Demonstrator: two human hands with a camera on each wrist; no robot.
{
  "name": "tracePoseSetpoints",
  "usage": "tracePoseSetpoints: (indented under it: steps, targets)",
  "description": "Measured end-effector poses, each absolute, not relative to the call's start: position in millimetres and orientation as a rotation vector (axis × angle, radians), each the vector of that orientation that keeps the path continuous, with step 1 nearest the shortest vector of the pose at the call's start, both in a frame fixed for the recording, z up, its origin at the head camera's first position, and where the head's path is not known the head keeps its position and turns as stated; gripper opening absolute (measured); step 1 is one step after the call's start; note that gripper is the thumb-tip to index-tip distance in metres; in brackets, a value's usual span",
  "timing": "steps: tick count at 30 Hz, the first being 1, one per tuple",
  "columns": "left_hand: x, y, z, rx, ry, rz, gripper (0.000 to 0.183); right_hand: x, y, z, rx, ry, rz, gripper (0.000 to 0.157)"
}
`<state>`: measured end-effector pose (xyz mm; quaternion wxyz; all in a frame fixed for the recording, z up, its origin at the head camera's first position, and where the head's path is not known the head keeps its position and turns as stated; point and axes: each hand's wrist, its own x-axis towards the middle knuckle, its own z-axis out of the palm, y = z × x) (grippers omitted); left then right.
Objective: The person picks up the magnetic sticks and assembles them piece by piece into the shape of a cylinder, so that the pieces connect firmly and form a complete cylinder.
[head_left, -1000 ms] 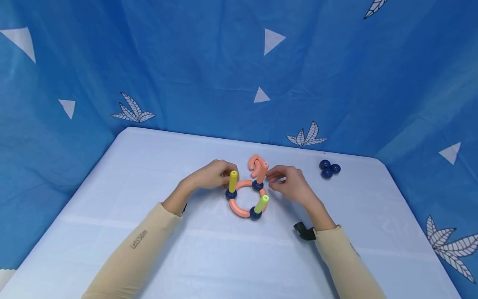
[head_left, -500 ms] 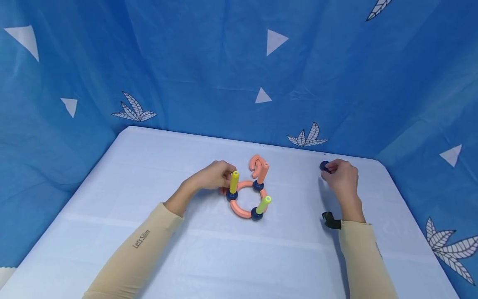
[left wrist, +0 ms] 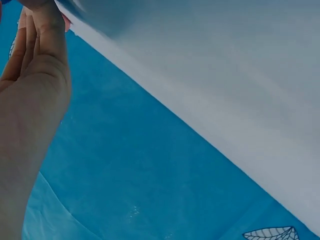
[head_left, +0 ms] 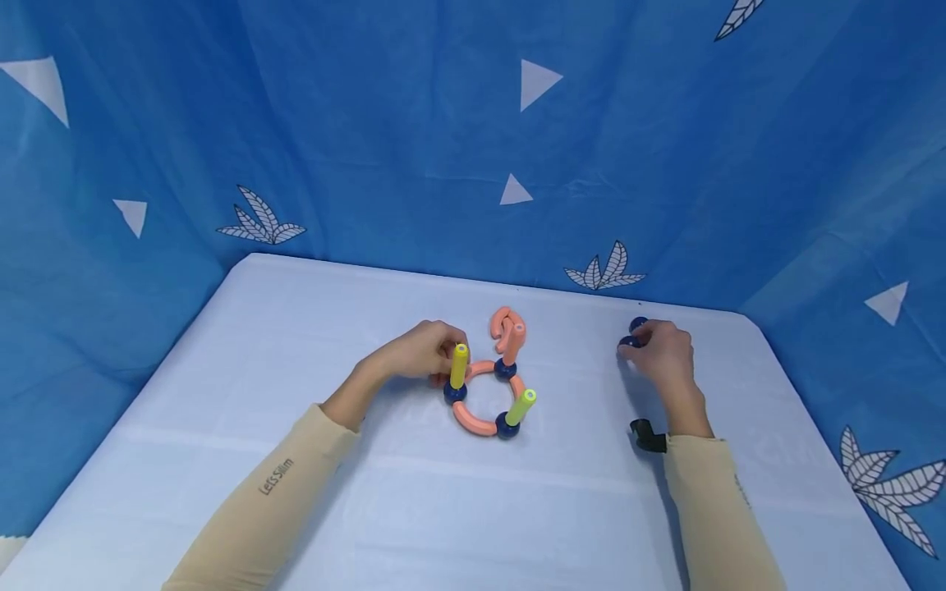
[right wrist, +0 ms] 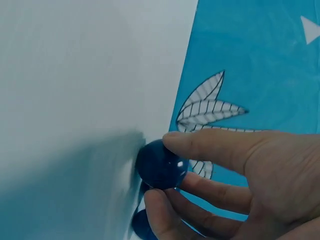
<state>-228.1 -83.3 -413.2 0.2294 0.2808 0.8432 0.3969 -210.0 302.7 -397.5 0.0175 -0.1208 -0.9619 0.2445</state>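
Note:
In the head view my right hand (head_left: 663,351) pinches a dark blue ball (right wrist: 161,165) between thumb and fingers at the table's right. Another blue ball (head_left: 638,324) lies just behind it. My left hand (head_left: 426,349) is beside a ring of salmon curved magnetic rods (head_left: 473,421) joined by blue balls. Its curled fingers hold a salmon rod (head_left: 438,380), mostly hidden by the hand. A yellow rod (head_left: 459,367), a salmon rod (head_left: 515,345) and a light green rod (head_left: 521,407) stand up from the ring's balls, the green one leaning.
Loose salmon curved rods (head_left: 500,320) lie behind the ring. The white table (head_left: 473,517) ends at a blue patterned cloth (head_left: 414,148) at the back and sides. A black strap piece (head_left: 647,436) sticks out at the right wrist.
My right hand has gone from beside the ring to the blue balls at the right and pinched one, shifting it slightly left. My left hand has stayed by the ring.

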Motion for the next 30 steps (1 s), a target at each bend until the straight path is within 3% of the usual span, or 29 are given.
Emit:
tracePoseSetpoints:
  steps: [18,30]
  targets:
    - [-225,-79,-413,0.751,2.288,1.054,0.012,-171,207,-350,0.463,-2.609,1.393,0.037]
    - [-223,-77,-411,0.692,2.225,1.038,0.014,-170,192,-360,0.642,-2.533,1.460,0.038]
